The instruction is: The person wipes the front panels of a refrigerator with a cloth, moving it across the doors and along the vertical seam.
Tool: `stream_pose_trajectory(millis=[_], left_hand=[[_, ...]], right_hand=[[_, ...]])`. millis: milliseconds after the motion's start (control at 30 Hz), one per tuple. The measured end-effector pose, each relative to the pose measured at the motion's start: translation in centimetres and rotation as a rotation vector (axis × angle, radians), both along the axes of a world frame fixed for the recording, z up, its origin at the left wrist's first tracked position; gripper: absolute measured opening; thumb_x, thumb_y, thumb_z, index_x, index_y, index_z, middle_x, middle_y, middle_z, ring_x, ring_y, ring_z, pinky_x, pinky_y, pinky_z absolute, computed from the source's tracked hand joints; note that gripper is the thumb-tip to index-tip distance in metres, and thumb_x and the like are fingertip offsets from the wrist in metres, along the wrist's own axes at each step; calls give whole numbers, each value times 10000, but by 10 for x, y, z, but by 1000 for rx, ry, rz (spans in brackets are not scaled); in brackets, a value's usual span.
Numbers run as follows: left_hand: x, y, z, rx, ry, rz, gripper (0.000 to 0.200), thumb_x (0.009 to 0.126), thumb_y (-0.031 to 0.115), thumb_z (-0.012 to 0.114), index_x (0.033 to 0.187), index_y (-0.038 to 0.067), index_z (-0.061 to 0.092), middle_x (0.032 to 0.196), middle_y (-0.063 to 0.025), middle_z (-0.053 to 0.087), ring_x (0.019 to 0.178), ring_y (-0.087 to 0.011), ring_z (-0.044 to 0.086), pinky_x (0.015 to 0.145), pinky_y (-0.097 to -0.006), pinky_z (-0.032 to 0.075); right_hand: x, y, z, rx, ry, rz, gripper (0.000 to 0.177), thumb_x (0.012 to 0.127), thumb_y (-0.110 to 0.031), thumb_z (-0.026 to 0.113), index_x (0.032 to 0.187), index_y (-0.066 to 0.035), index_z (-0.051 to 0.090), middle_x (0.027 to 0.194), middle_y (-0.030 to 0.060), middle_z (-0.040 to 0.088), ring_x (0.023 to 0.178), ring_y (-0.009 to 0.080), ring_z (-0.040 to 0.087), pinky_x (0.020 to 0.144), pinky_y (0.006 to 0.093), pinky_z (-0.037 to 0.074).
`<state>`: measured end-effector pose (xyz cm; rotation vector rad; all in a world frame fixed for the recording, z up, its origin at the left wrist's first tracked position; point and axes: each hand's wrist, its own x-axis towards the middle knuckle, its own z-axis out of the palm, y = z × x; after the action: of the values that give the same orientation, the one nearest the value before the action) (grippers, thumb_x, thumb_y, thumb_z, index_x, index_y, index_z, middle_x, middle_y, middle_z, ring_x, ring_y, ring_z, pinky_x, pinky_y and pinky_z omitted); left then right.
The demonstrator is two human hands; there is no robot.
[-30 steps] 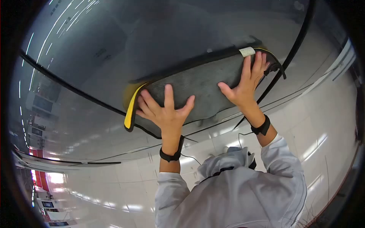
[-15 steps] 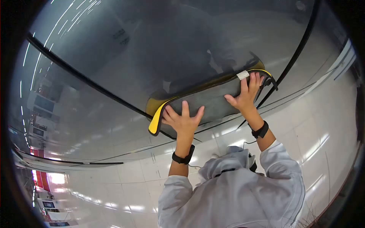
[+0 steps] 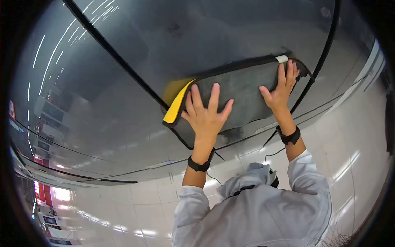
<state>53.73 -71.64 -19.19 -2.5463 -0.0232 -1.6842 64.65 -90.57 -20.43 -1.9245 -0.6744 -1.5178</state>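
A grey microfibre cloth [image 3: 242, 90] with a yellow underside and a dark border lies on a dark, glossy panel [image 3: 135, 24]. My left hand [image 3: 205, 113] rests flat on its left part, fingers spread. Beside those fingers the cloth's left edge is turned up, showing yellow. On the right part my right hand [image 3: 282, 90] lies with thumb apart, its fingertips near a white tag [image 3: 282, 59] at the corner. The palms hide some of the cloth.
Black strips [image 3: 123, 66] run across the panel left and right of the cloth. Below the panel's near edge is a pale tiled floor [image 3: 135, 206]. A black band with a thin cable is on each wrist.
Both hands and the cloth have moved farther up the panel, away from my body. More of the cloth's grey side shows. The view has shifted slightly.
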Motion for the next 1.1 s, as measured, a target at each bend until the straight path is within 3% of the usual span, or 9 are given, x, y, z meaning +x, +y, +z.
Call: stream_pose_trajectory(millis=[67, 200, 300, 400, 633, 1100], left_hand=[[0, -8, 12, -19, -38, -15, 693, 596, 478, 641, 1189, 218, 397, 1294, -217, 208, 1156, -413, 233, 869, -625, 136], [-11, 11, 27, -13, -59, 63, 717, 592, 481, 634, 1196, 183, 390, 1297, -229, 196, 1167, -429, 209, 869, -644, 114], [-13, 16, 15, -4, -84, 76, 712, 612, 494, 610, 1203, 171, 378, 1296, -237, 189, 1169, -437, 198, 860, -652, 116], [-15, 13, -6, -13, -70, 96, 721, 637, 505, 585, 1223, 164, 342, 1292, -257, 179, 1170, -448, 185, 855, -657, 110], [-12, 1, -42, 4, -41, 44, 739, 643, 517, 574, 1232, 158, 309, 1279, -287, 162, 1156, -456, 183, 847, -642, 116], [-8, -12, 4, 65, -133, 5, 661, 634, 503, 563, 1177, 163, 399, 1262, -265, 230, 1150, -427, 216, 868, -610, 128]], right_hand=[[-2, -6, 13, 1, -26, 6, 740, 653, -500, 567, 1209, -59, 356, 1280, 173, 267, 1191, 353, 220, 952, 514, 124], [-11, 14, 35, -48, -55, 3, 707, 694, -462, 532, 1211, -20, 341, 1287, 192, 249, 1199, 368, 201, 965, 503, 104], [-14, 16, 33, -40, -71, 8, 703, 697, -478, 522, 1204, -21, 355, 1276, 194, 269, 1195, 363, 214, 966, 502, 103], [-15, 11, 18, -63, -66, 18, 688, 625, -487, 590, 1164, -95, 420, 1262, 151, 309, 1171, 351, 262, 938, 517, 143], [-9, -7, -21, -54, -84, 20, 702, 646, -527, 560, 1167, -82, 407, 1257, 158, 301, 1169, 354, 259, 958, 507, 117], [-10, -21, 12, -42, -95, -10, 727, 682, -559, 507, 1198, -66, 364, 1268, 169, 279, 1188, 349, 231, 972, 497, 105]])
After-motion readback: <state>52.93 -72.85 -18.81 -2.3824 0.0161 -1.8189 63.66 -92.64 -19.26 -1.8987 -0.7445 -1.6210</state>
